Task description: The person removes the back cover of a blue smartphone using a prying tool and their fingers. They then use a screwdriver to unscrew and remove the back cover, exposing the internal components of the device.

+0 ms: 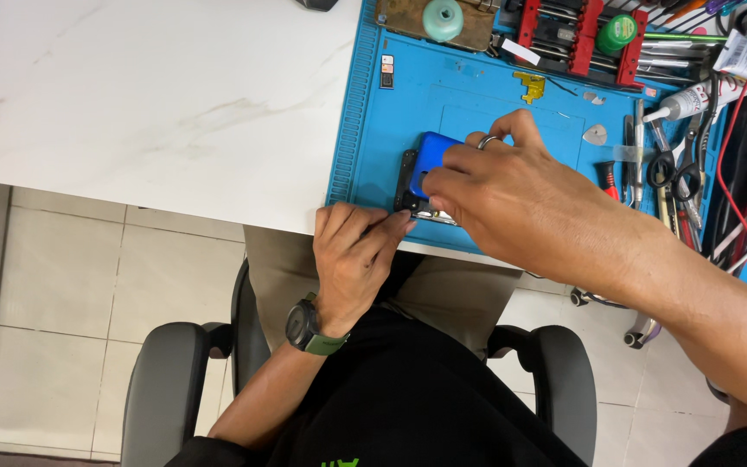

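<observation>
A phone with a blue back cover (430, 157) lies on the blue work mat (477, 95), its dark frame (405, 177) showing along the left side. My right hand (512, 195), a ring on one finger, covers most of the phone and grips the blue cover, which is tilted up off the frame. My left hand (356, 251), with a dark watch on a green strap (309, 329) at the wrist, rests at the table's front edge; its fingertips press the phone's near end. The rest of the phone is hidden under my right hand.
The white table (166, 104) spreads to the left. On the mat: a small yellow part (530, 85), a grey pick (596, 134), scissors (672, 164), tweezers, a glue tube (693, 102), a red holder (577, 35), a green cap (617, 33). A chair's armrests stand below.
</observation>
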